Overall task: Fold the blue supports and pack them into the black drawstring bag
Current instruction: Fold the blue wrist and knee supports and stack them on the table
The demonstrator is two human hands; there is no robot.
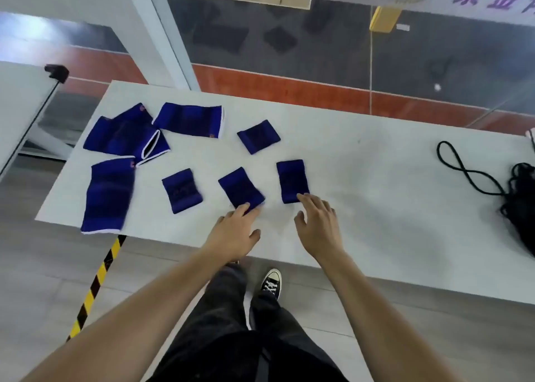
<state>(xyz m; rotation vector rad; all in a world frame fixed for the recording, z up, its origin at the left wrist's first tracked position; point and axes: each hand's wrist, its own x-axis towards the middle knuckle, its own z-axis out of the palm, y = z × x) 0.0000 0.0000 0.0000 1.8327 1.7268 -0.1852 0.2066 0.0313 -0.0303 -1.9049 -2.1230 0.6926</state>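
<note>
Now the left hand lies flat with straight fingers, its fingertips touching the near edge of a folded blue support on the white table. Just beside it, the right hand is spread and relaxed, gripping nothing, its fingertips touching the near end of another folded support. Left of the left hand lies a third folded piece, and beyond both hands, farther up the table, a fourth. Well out to the left of the hands, the larger unfolded supports lie spread: one hangs over the near table edge, two overlap in a heap, and one lies flat just past them. Far to the right of the right hand, at the table's end, sits the black drawstring bag, its cord looped loosely on the tabletop toward the hands.
</note>
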